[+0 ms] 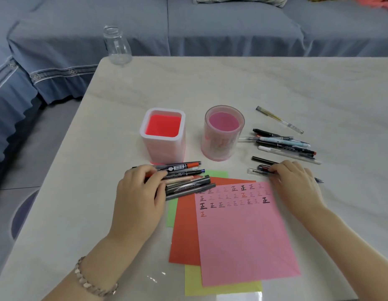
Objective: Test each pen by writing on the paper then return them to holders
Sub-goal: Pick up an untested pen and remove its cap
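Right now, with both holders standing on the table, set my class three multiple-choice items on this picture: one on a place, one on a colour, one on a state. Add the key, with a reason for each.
1. Where does the glass bottle stand?
A on the floor; B at the far left corner of the table; C on a shelf.

2. What colour is the top sheet of paper?
A white; B blue; C pink.

3. How are the square holder and the round holder?
A upright, with no pens inside; B tipped over; C full.

Key:
1 B, its base sits on the corner of the tabletop.
2 C, the pink sheet with the written marks overlaps the others.
3 A, both stand with bare insides showing, and the pens lie on the table beside them.
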`<state>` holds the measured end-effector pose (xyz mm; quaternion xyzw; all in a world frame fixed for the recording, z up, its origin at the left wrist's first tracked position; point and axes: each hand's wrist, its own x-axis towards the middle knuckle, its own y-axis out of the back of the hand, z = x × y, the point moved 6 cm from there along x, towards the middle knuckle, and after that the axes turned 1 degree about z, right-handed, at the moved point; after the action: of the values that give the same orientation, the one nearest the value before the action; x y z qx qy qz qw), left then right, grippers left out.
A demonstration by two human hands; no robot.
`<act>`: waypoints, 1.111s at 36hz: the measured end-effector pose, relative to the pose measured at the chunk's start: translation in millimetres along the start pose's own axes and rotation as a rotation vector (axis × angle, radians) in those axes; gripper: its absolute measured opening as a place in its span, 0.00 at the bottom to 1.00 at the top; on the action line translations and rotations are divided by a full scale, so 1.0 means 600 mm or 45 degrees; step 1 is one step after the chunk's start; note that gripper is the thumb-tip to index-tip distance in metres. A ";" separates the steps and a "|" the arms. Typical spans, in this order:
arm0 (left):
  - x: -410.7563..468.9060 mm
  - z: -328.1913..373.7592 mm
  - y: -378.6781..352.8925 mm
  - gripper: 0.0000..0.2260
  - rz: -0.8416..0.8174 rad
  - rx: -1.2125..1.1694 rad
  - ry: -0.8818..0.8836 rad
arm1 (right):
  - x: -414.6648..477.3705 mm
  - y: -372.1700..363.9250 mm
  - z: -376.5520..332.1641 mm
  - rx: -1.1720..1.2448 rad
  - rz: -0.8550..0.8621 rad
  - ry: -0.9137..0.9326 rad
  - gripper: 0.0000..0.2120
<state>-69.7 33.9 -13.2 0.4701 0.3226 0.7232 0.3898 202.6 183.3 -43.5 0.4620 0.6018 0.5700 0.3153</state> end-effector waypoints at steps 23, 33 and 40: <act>-0.003 0.173 -0.028 0.16 -0.384 -0.418 -0.376 | -0.081 0.150 -0.173 0.274 0.432 0.846 0.07; -0.010 0.157 -0.020 0.07 -0.477 -0.839 0.090 | -0.089 0.088 -0.153 1.433 -0.108 -0.308 0.13; -0.039 0.176 -0.029 0.12 -0.654 -0.798 -0.196 | -0.096 0.047 -0.183 1.680 -0.229 -0.497 0.20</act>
<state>39.0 32.7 -0.9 0.2856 0.1635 0.6283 0.7049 130.1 85.0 -7.8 0.5997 0.7908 -0.0369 0.1171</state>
